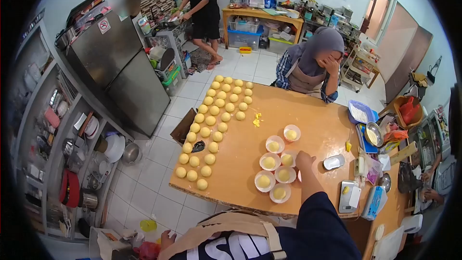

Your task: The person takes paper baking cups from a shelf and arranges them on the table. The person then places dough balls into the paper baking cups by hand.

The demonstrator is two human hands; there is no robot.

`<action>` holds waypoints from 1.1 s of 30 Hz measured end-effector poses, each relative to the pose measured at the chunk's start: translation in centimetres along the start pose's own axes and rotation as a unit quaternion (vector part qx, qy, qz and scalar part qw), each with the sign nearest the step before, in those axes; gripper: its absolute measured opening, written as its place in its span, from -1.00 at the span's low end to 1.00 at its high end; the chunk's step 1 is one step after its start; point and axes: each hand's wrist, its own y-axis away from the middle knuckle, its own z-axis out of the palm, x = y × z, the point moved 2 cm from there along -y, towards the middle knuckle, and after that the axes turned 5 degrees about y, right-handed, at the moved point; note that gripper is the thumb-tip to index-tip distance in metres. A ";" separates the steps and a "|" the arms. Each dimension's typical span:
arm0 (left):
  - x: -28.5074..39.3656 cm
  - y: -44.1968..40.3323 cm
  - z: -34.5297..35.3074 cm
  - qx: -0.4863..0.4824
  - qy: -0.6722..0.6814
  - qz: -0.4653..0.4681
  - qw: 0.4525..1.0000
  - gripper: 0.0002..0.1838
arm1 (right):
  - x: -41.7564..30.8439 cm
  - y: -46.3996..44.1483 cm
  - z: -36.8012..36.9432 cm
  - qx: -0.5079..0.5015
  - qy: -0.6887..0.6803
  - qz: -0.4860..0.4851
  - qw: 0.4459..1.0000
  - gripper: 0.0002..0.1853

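My right hand (306, 161) reaches over the table, beside the paper cups; its fingers point away from me and are mostly hidden, so what they hold, if anything, does not show. Just left of it stands a cluster of white paper baking cups (273, 182), several with a pale yellow dough ball (287, 159) inside. Part of another paper cup (299, 175) peeks out beside my wrist. My left hand (167, 239) hangs low beside my apron, off the table, fingers apart and apparently holding nothing.
Rows of dough balls (211, 120) line the wooden table's (262, 97) left side, around a dark object (198, 146). Right of my hand are a metal tin (334, 162), a scale (349, 197) and a bowl (374, 135). A person (308, 65) sits across; another stands behind.
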 end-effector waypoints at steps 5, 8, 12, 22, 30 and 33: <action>9.4 -0.3 1.4 -0.008 0.078 0.089 0.993 -0.50 | 1.3 -2.9 -0.3 -0.004 -0.040 0.025 0.999 -0.77; 9.3 -0.1 3.0 -0.032 0.090 0.093 0.991 -0.49 | 1.5 -4.4 0.3 -0.008 -0.082 0.018 0.996 -0.73; 6.3 2.1 4.5 -0.037 -0.012 0.048 0.998 -0.46 | 1.4 -3.7 -1.4 -0.007 -0.141 -0.001 0.990 -0.67; 4.2 1.5 4.1 -0.052 -0.072 -0.006 0.996 -0.45 | 1.6 5.7 -3.8 -0.066 -0.043 -0.129 0.988 -0.76; 12.5 -0.7 3.5 -0.063 0.010 0.035 0.997 -0.50 | 2.4 4.8 -1.1 0.057 -0.022 -0.112 0.992 -0.80; 12.5 -0.7 3.7 -0.058 0.017 0.051 0.997 -0.51 | 2.5 4.8 -1.9 0.040 -0.092 -0.095 0.990 -0.78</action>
